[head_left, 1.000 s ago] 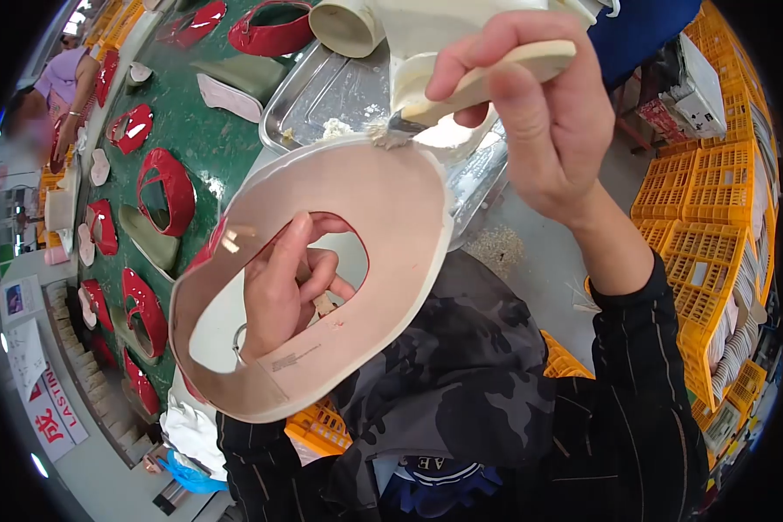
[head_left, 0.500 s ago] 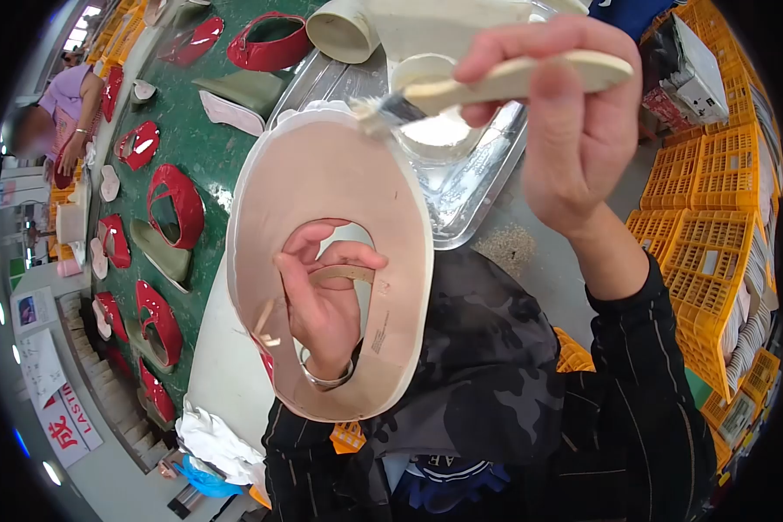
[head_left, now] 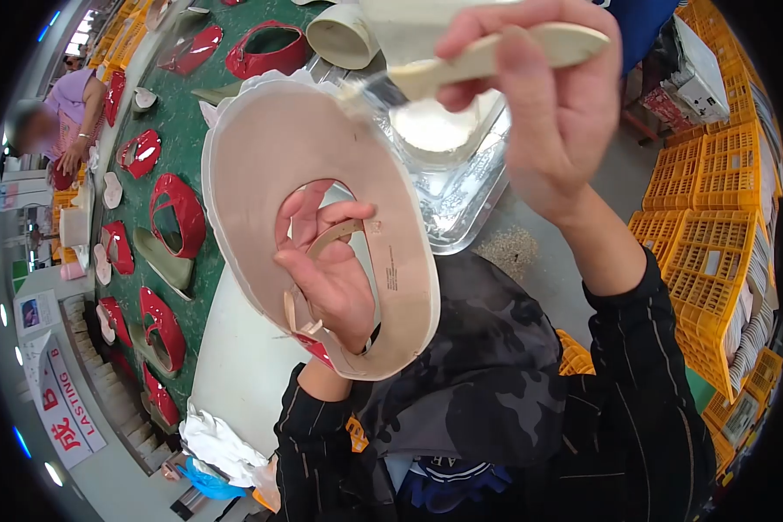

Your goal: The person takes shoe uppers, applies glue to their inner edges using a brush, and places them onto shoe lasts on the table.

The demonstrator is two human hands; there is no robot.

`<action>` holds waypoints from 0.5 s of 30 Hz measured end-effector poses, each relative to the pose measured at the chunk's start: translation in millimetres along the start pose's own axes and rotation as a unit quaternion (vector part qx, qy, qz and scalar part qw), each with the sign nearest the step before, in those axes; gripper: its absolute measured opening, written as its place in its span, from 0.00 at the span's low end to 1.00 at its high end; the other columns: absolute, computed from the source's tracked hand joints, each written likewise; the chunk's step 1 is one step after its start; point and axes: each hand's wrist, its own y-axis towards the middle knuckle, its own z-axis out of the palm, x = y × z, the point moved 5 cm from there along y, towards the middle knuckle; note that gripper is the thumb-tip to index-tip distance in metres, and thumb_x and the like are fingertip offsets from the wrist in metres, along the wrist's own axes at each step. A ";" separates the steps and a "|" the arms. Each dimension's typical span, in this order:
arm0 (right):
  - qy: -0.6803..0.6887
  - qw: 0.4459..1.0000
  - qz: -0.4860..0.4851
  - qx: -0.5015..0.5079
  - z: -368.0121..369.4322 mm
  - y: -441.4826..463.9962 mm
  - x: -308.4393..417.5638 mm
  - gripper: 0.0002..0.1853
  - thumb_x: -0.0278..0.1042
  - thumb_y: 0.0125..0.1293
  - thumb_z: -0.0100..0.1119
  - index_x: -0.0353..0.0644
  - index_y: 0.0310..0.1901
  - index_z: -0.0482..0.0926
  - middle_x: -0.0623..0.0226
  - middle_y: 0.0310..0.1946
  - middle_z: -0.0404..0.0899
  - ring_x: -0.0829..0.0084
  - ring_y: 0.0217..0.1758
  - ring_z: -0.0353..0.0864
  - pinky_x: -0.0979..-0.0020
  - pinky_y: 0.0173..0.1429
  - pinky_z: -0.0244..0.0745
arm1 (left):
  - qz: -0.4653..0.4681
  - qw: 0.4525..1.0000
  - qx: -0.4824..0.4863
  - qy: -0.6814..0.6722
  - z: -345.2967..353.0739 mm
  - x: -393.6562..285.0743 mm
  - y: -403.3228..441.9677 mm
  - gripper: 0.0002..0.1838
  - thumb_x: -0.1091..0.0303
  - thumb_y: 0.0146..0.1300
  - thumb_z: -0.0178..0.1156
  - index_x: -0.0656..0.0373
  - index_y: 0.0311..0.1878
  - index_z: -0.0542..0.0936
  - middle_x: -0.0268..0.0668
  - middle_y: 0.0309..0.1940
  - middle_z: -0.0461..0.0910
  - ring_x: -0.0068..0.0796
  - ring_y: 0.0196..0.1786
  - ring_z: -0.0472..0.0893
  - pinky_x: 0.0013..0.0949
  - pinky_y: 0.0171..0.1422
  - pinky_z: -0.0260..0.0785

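My left hand [head_left: 339, 283] reaches through the foot opening of a shoe upper [head_left: 261, 143] and holds it up, its fingers curled beside a thin strap [head_left: 337, 233]. The upper's beige lining faces me, with a pale rim all around and a bit of red outside at the lower edge. In my right hand [head_left: 548, 130] is a brush [head_left: 418, 78] with a pale wooden handle. Its blurred bristles are at the upper's top right rim. Just beyond, a round container [head_left: 437, 130] of white paste stands in a metal tray [head_left: 483, 204].
On the left, a green conveyor belt [head_left: 213, 104] carries several red uppers [head_left: 178, 217] and green shoe lasts [head_left: 163, 261]. A co-worker [head_left: 71, 117] stands across it. Stacked yellow crates [head_left: 705, 235] line the right side. A beige cup [head_left: 344, 36] lies near the tray.
The upper has tilted and shifted a little up and left with my left hand. The brush and my right hand have moved slightly left and up, with the bristles still at the rim.
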 end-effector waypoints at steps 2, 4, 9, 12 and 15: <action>0.085 0.995 0.040 -0.027 -0.2 -1.1 -10.5 0.12 0.33 0.69 0.46 0.37 0.47 0.58 0.55 0.33 0.76 0.76 0.30 0.77 0.81 0.32 0.74 | 0.014 1.000 0.000 0.003 1.5 -1.2 1.8 0.31 0.41 0.69 0.32 0.58 0.60 0.62 0.50 0.58 0.65 0.36 0.44 0.77 0.38 0.50 0.69; 0.038 0.999 0.025 0.021 -4.8 -3.7 -16.2 0.10 0.30 0.70 0.42 0.37 0.47 0.58 0.56 0.33 0.76 0.78 0.28 0.76 0.81 0.31 0.73 | 0.031 0.999 -0.004 0.008 1.9 -2.7 6.1 0.31 0.41 0.69 0.31 0.58 0.60 0.62 0.50 0.59 0.65 0.36 0.44 0.77 0.38 0.50 0.69; -0.123 0.969 0.101 0.191 -14.8 -26.9 -12.3 0.07 0.26 0.70 0.39 0.36 0.47 0.60 0.58 0.33 0.75 0.82 0.25 0.74 0.82 0.30 0.72 | 0.089 0.994 -0.056 0.031 -1.1 2.2 24.1 0.31 0.41 0.69 0.32 0.58 0.60 0.61 0.50 0.58 0.64 0.38 0.47 0.75 0.42 0.56 0.66; -0.105 0.980 0.042 0.164 -14.0 -15.0 -5.8 0.09 0.27 0.70 0.40 0.36 0.49 0.58 0.56 0.35 0.75 0.80 0.27 0.75 0.81 0.32 0.74 | 0.128 0.989 -0.023 0.073 -1.4 5.9 24.9 0.31 0.41 0.69 0.31 0.60 0.59 0.61 0.51 0.59 0.64 0.39 0.49 0.76 0.42 0.58 0.65; -0.068 0.988 -0.056 0.124 -9.8 -4.8 -5.2 0.12 0.28 0.70 0.42 0.35 0.51 0.56 0.53 0.39 0.74 0.77 0.30 0.77 0.79 0.34 0.76 | 0.176 0.979 -0.012 0.104 3.6 5.0 26.7 0.34 0.39 0.68 0.30 0.62 0.60 0.60 0.50 0.60 0.64 0.40 0.50 0.76 0.42 0.59 0.66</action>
